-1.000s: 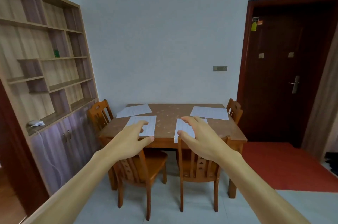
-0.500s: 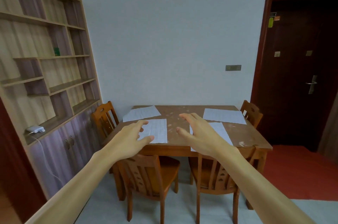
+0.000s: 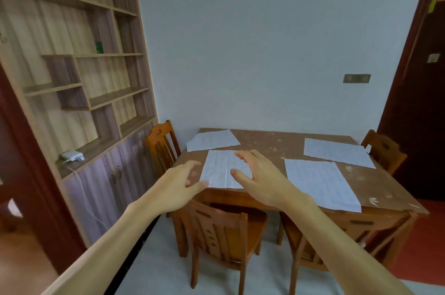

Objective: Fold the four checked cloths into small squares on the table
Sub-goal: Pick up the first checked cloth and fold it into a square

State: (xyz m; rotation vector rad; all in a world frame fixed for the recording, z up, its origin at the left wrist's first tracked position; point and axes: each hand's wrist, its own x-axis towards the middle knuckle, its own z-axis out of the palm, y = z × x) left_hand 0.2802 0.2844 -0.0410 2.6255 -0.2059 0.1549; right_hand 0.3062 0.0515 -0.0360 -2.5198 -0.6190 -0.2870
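Observation:
Four pale blue checked cloths lie flat and unfolded on the brown wooden table (image 3: 269, 147): a near left cloth (image 3: 220, 169), a far left cloth (image 3: 213, 139), a near right cloth (image 3: 320, 184) and a far right cloth (image 3: 337, 152). My left hand (image 3: 179, 180) is held out, fingers apart, in front of the near left cloth's left edge. My right hand (image 3: 258, 175) hovers with spread fingers in front of that cloth's right part. Neither hand holds anything, and both look short of the table.
Two wooden chairs (image 3: 221, 234) are tucked in at the table's near side, one chair (image 3: 161, 143) at the left end and one (image 3: 382, 150) at the right end. A tall shelf unit (image 3: 79, 92) lines the left wall. A dark door (image 3: 419, 102) is at the right.
The view has come closer to the table and swung left, so the table sits larger and further right. Both hands stay outstretched and now line up with the near left cloth.

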